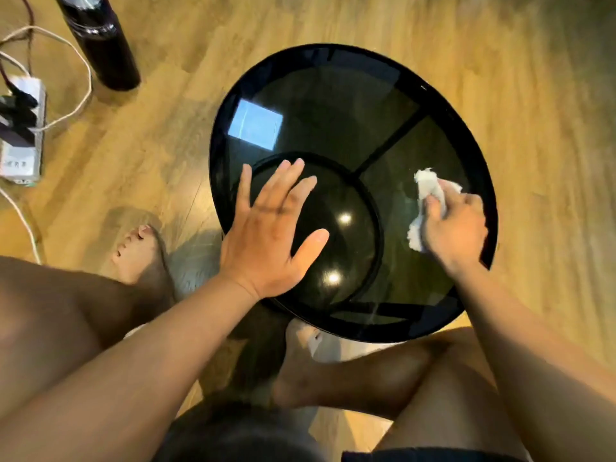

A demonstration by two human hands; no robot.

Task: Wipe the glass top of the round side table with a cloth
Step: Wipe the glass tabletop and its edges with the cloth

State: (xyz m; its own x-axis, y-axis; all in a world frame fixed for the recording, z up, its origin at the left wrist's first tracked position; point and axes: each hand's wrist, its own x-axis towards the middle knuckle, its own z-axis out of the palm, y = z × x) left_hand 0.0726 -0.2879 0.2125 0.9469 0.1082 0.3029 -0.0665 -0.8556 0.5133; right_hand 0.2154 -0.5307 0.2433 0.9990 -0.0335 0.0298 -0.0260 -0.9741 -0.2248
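Head view, nearest first: at 8 o'clock on the round glass counter point(333, 105) the left hand point(270, 228) is spread flat, holding nothing, while at 4 o'clock the right hand point(456, 225) clutches a crumpled white cloth point(428, 188) against the glass. Wiping well likely means bracing with that palm and working the cloth in overlapping passes toward the 12 o'clock rim. Most of the cloth is buried in the fingers, and glare point(255, 125) at 10 o'clock plus the dark shelf point(333, 235) showing through make smears hard to judge.
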